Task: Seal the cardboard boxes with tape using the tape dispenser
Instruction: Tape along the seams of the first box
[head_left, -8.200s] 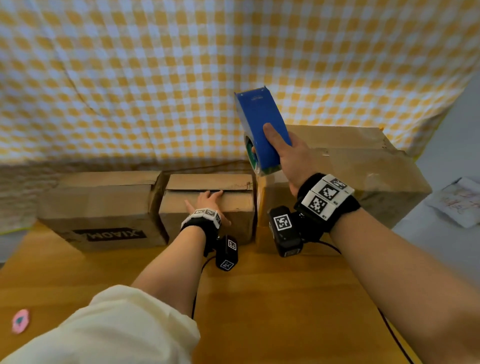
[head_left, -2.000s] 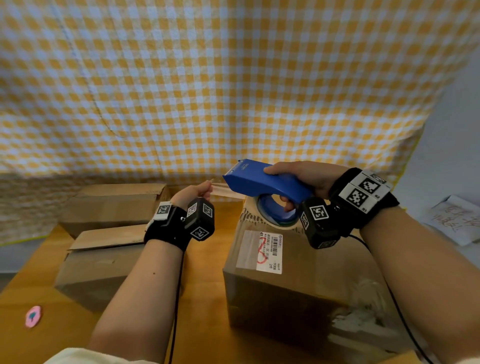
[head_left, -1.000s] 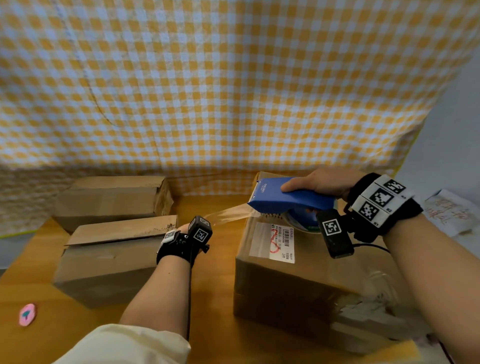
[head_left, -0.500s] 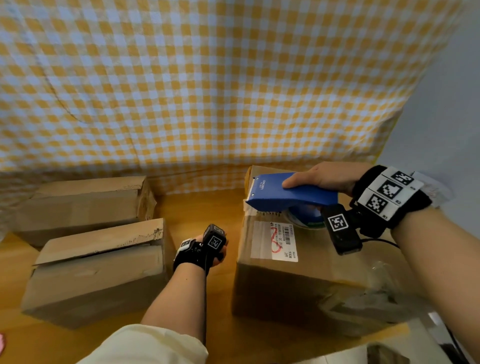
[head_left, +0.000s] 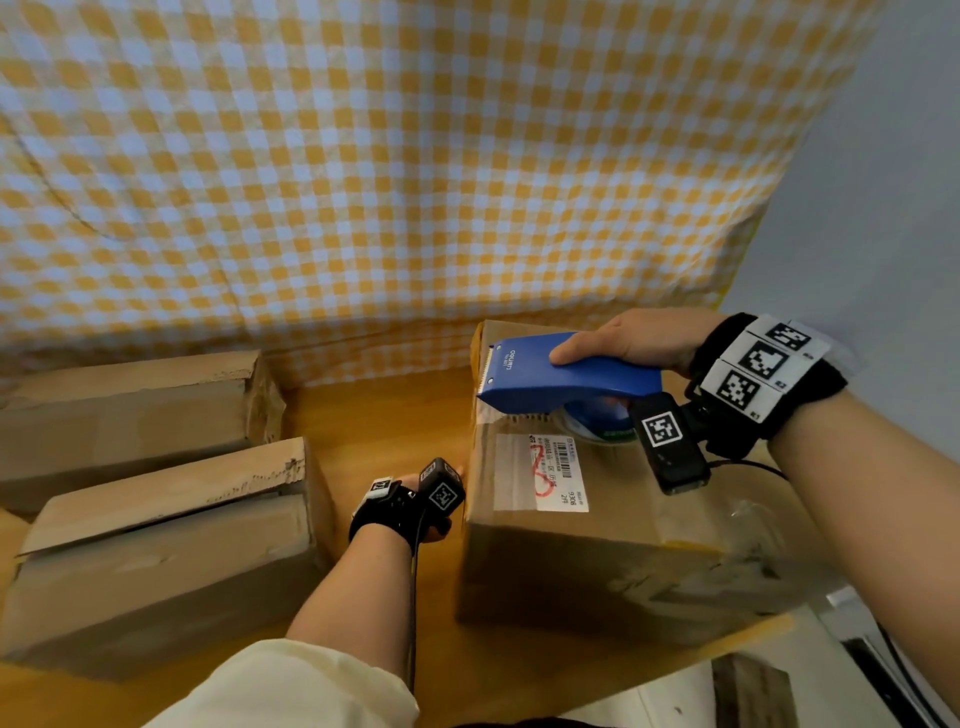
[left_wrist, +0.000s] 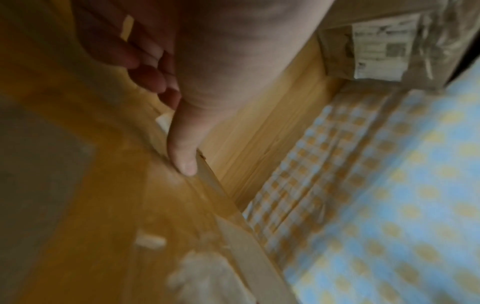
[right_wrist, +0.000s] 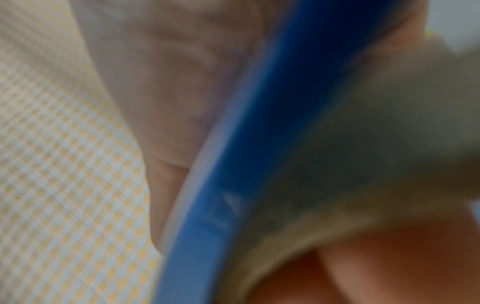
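Observation:
My right hand (head_left: 639, 340) grips the blue tape dispenser (head_left: 566, 382) and holds it flat on the far left part of the top of a large cardboard box (head_left: 597, 545), which carries a white shipping label. In the right wrist view the dispenser (right_wrist: 246, 164) and its tape roll (right_wrist: 363, 164) fill the frame. My left hand (head_left: 454, 472) is low beside that box's left side, mostly hidden by the wrist camera. In the left wrist view its thumb (left_wrist: 185, 164) presses flat on the box wall (left_wrist: 103, 205), the other fingers straight.
Two smaller cardboard boxes stand at the left on the wooden table (head_left: 384, 415): a near one (head_left: 166, 561) with a loose top flap and a far one (head_left: 130, 410). A yellow checked cloth (head_left: 415, 182) hangs behind. The table's near right edge (head_left: 727, 639) is close to the large box.
Over the last second my left hand dropped from holding the drawn-out tape end to the large box's left side. The dispenser has settled on the box's top left edge. The camera has swung right.

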